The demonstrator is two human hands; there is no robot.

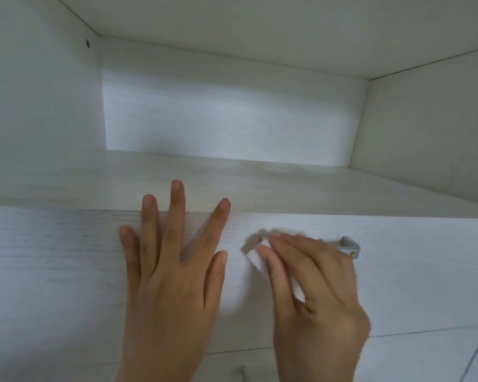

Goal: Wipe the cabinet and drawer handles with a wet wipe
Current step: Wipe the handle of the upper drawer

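A white drawer front (66, 257) fills the lower half of the view. My left hand (171, 260) lies flat against it, fingers spread and straight, tips reaching its top edge. My right hand (312, 288) holds a white wet wipe (257, 260) between thumb and fingers and covers most of a grey metal handle (351, 245) on the drawer front; only the handle's right end shows. The right hand is blurred.
Above the drawer is an open white cabinet niche (232, 119) with a shelf surface (260, 183) and side walls. A seam below marks a lower drawer (425, 359), with the tip of another grey handle (243, 374) at the bottom edge.
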